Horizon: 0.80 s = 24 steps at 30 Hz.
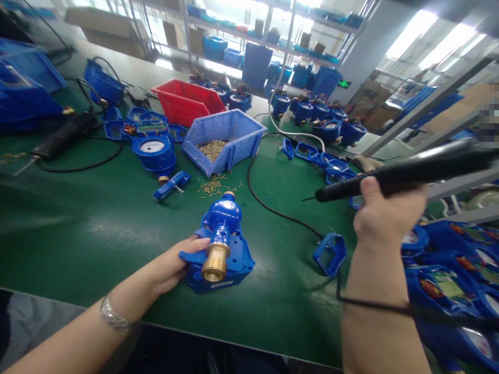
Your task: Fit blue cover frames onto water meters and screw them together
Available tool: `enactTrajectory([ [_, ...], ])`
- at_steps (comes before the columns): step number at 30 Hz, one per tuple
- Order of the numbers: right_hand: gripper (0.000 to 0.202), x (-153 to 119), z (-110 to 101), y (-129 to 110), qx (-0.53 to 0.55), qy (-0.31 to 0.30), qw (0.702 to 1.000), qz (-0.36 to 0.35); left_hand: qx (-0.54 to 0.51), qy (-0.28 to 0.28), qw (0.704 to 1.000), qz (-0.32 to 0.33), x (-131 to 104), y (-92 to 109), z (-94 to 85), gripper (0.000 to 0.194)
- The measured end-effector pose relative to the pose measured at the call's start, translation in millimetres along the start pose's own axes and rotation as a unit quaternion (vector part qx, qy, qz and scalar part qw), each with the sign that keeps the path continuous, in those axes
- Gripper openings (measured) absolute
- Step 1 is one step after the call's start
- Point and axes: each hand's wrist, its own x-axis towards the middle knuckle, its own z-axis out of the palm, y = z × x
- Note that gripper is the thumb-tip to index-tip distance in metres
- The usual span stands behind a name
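Note:
My left hand (181,259) grips the left side of a blue water meter (224,215) on the green bench. The meter's threaded brass end (215,264) faces me, and a blue plastic housing sits around and under its body. Raised at the right, my right hand (384,210) is wrapped round a black electric screwdriver (405,169), its thin bit pointing left, clear of the meter. Beyond the meter, small brass screws (212,185) lie scattered before a light blue bin (237,148) holding many more. An empty blue plastic frame (330,254) rests right of the meter.
A red bin (187,101) stands behind the blue one. Another meter (154,153) and a small blue bracket (171,185) lie to the left, near a second black screwdriver (64,137). Several meters with exposed circuit boards (448,285) crowd the right edge. A black cable (268,205) crosses the bench.

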Motion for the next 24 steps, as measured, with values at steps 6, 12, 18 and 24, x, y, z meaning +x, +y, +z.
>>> enactTrajectory([
  [6, 0.040, -28, -1, -89, 0.259, -0.044, 0.955, 0.139, -0.003, -0.038, 0.999, -0.010, -1, -5, 5.1, 0.049],
  [12, 0.033, -49, 28, -108, 0.301, -0.090, 0.938, 0.147, 0.011, -0.061, 0.998, -0.008, 5, -16, -3.7, 0.052],
  [18, 0.032, -53, 60, -97, 0.450, -0.089, 0.873, 0.165, 0.019, -0.037, 0.999, 0.000, 5, -16, -5.0, 0.048],
  [24, 0.032, -68, 76, -86, 0.461, -0.192, 0.839, 0.216, -0.001, -0.063, 0.998, -0.009, -5, -13, -3.2, 0.054],
])
